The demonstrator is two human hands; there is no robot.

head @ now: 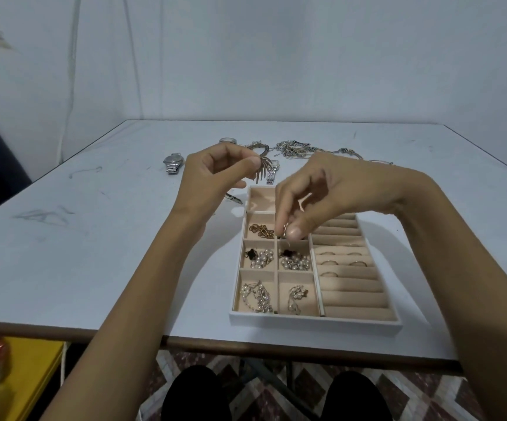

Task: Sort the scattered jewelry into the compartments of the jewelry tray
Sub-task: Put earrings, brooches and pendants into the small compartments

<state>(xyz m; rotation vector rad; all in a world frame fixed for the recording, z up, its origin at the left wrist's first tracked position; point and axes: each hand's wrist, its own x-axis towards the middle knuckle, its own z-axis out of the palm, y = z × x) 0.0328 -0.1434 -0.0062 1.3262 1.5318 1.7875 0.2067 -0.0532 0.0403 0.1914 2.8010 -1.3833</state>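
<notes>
A white jewelry tray (316, 324) with beige compartments lies on the table in front of me. Its left squares hold a gold chain (260, 230), pearl pieces (261, 258) and silver pieces (297, 294); rings (342, 262) sit in the roll slots on the right. My left hand (212, 177) pinches a gold spiky fan-shaped piece (263, 171) above the tray's far left corner. My right hand (316, 202) pinches a small silver piece (285, 233) over the second row's right square.
Beyond the tray lie a silver watch (173, 162), a second watch (227, 141), a bracelet (272, 174) and a tangle of chains (294, 148). A small clip (234, 198) lies left of the tray. A yellow surface (33, 378) stands at the lower left.
</notes>
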